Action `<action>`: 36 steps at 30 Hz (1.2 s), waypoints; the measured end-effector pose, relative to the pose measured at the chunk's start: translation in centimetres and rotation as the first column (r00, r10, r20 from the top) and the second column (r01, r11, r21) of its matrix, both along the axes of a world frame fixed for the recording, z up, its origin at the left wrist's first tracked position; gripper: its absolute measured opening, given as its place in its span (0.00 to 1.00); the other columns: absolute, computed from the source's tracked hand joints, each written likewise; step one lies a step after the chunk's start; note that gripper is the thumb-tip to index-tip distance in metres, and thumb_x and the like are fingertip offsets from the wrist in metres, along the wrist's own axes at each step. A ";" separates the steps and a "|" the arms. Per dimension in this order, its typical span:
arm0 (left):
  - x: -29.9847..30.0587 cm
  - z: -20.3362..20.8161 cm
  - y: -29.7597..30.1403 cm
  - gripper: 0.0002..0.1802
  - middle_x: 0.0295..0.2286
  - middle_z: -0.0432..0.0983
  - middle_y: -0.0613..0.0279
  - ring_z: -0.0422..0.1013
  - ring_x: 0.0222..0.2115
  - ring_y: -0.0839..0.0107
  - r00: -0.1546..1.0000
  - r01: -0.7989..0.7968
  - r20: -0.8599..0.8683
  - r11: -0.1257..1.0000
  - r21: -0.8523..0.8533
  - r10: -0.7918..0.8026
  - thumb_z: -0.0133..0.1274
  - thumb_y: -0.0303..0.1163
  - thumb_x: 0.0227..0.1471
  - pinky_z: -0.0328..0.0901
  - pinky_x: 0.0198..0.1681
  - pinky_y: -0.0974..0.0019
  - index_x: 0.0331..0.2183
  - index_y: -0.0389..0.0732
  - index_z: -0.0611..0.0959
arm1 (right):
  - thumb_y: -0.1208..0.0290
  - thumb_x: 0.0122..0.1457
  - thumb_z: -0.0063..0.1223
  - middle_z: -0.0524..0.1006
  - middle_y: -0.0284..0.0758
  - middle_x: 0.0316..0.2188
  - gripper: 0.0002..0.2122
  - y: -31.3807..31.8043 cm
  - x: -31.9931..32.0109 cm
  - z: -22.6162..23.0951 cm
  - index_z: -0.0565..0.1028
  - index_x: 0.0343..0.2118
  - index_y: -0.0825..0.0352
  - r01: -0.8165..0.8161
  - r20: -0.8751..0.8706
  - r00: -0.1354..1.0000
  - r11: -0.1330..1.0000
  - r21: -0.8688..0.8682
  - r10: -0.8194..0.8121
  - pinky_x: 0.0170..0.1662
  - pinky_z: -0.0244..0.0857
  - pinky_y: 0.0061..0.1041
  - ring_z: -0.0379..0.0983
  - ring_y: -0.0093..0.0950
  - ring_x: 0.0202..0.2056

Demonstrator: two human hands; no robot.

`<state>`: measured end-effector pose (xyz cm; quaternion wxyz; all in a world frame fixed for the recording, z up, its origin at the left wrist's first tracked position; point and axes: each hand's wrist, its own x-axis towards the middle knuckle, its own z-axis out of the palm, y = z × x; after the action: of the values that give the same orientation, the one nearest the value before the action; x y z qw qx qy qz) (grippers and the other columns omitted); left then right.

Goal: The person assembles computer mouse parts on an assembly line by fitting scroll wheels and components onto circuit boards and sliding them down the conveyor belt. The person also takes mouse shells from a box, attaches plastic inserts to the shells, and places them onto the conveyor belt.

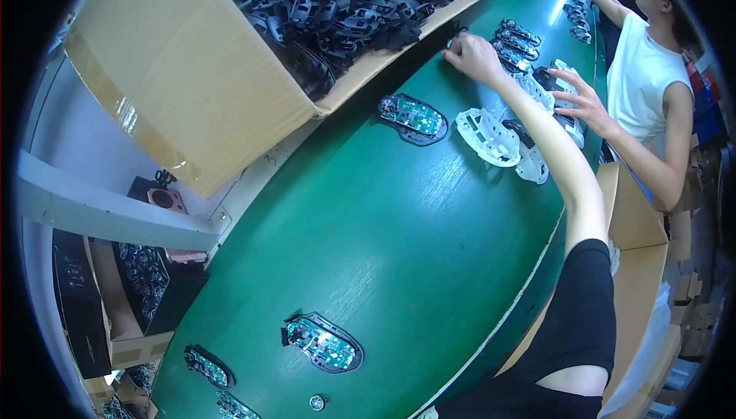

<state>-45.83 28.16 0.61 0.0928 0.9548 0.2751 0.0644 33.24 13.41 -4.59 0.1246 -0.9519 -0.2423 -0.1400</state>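
Observation:
My right hand (473, 59) reaches across the green work surface (368, 212), its arm in a black sleeve entering from the lower right. Its fingers are bent together beside the cardboard box's lower edge; a small dark bit shows at the fingertips, too hidden to name. Just right of it lie several dark shells with green circuit boards (514, 55). Below my hand is a shell with a circuit board (414, 118), and under my forearm are white oval plastic shells (488, 138). My left hand is out of the picture.
A large cardboard box (192, 74) of black plastic parts (345, 5) overhangs the far left side. Nearby on the right, a co-worker's hand (583, 103) touches white shells. More circuit-board shells (326, 342) and a small round part (317, 402) lie at the near end. An open carton (640, 227) stands right.

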 end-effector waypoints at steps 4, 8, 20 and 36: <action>0.7 0.6 0.3 0.17 0.47 0.73 0.53 0.66 0.50 0.49 0.999 0.043 0.029 0.999 -0.013 -0.043 0.59 0.29 0.50 0.63 0.55 0.48 0.44 0.48 0.84 | 0.56 0.49 0.66 0.81 0.34 0.29 0.14 -0.6 -6.8 1.3 0.79 0.30 0.62 -0.110 -0.063 0.991 0.990 0.092 0.116 0.36 0.71 0.36 0.78 0.38 0.34; 0.4 0.4 1.4 0.14 0.44 0.75 0.54 0.70 0.46 0.49 0.988 0.136 0.068 0.988 0.074 -0.141 0.57 0.32 0.53 0.65 0.53 0.48 0.44 0.48 0.85 | 0.54 0.50 0.65 0.80 0.34 0.36 0.18 -1.0 -9.5 2.5 0.80 0.39 0.60 -0.154 0.142 0.980 0.986 0.068 0.143 0.40 0.71 0.36 0.78 0.38 0.38; 0.8 1.7 1.3 0.15 0.46 0.75 0.52 0.70 0.47 0.50 0.988 0.123 0.087 0.992 0.039 -0.126 0.56 0.29 0.51 0.65 0.53 0.48 0.43 0.45 0.85 | 0.61 0.51 0.64 0.79 0.40 0.45 0.18 -4.2 -7.3 1.9 0.80 0.45 0.60 -0.099 -0.243 0.966 0.994 -0.045 0.085 0.50 0.69 0.39 0.75 0.42 0.48; 0.8 2.8 1.6 0.20 0.52 0.71 0.53 0.66 0.53 0.51 0.984 0.155 0.104 0.982 -0.112 -0.143 0.57 0.25 0.51 0.59 0.59 0.48 0.48 0.44 0.82 | 0.70 0.55 0.58 0.78 0.46 0.47 0.16 -5.1 -11.5 6.2 0.79 0.46 0.68 -0.110 -0.081 0.989 0.976 0.186 0.127 0.55 0.66 0.36 0.74 0.43 0.50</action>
<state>-45.00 29.78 3.43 0.1676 0.9612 0.2013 0.0860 21.74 8.32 1.64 0.2296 -0.9260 -0.2791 -0.1095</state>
